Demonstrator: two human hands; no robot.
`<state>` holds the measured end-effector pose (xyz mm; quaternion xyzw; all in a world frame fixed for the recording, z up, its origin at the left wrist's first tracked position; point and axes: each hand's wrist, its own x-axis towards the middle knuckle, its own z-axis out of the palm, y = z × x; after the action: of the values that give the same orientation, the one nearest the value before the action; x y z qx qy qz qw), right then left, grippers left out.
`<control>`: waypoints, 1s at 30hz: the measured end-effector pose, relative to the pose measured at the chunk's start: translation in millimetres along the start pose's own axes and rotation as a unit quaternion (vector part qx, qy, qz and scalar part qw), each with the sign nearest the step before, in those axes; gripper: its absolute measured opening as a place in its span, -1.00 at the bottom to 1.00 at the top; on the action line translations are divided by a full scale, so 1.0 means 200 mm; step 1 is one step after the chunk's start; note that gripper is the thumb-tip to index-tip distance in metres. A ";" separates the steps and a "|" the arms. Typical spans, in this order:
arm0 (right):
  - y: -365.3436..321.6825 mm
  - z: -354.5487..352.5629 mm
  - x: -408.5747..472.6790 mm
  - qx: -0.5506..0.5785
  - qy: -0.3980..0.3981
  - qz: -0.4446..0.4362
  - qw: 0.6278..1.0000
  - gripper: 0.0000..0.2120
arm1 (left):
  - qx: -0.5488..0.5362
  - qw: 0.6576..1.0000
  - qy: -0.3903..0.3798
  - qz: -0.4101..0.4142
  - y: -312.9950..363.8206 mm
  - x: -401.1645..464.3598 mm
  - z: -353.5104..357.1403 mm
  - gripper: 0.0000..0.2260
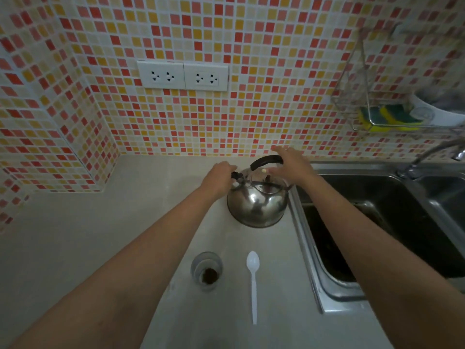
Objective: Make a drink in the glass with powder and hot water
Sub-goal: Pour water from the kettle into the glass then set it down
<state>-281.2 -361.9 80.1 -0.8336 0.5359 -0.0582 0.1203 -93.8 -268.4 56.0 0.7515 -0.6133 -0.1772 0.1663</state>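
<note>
A shiny steel kettle (258,200) with a black arched handle stands on the counter at the back, beside the sink. My left hand (220,176) is closed around the kettle's black spout cap on its left side. My right hand (292,165) hovers with fingers spread at the right end of the handle, holding nothing. Close to me, a clear glass (206,270) stands upright with dark brown powder at its bottom. A white plastic spoon (253,285) lies on the counter just right of the glass, bowl pointing away from me.
A steel sink (377,222) with a tap (427,157) fills the right side. A wire rack (364,117) with yellow-green sponges hangs on the mosaic tile wall, next to a white container (437,112). Wall sockets (182,76) sit above the grey counter (75,235).
</note>
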 end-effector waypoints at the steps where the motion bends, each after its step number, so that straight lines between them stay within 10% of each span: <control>1: 0.01 0.02 0.03 0.026 -0.019 -0.014 0.999 -0.44 | 0.008 1.000 -0.004 -0.006 0.00 0.02 0.01 -0.65; 6: 0.06 0.04 0.10 0.210 -0.010 -0.034 0.977 -0.88 | 0.020 0.999 -0.008 -0.024 0.01 0.07 0.01 -0.78; 30: -0.21 -0.42 -0.38 0.190 0.015 -0.201 0.961 -0.59 | 0.074 0.989 -0.033 0.125 0.14 -0.41 -0.46 -0.67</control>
<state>-295.2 -286.8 173.9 -0.8850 0.3378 -0.1949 0.2543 -89.4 -190.7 154.7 0.6733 -0.7188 -0.1334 0.1106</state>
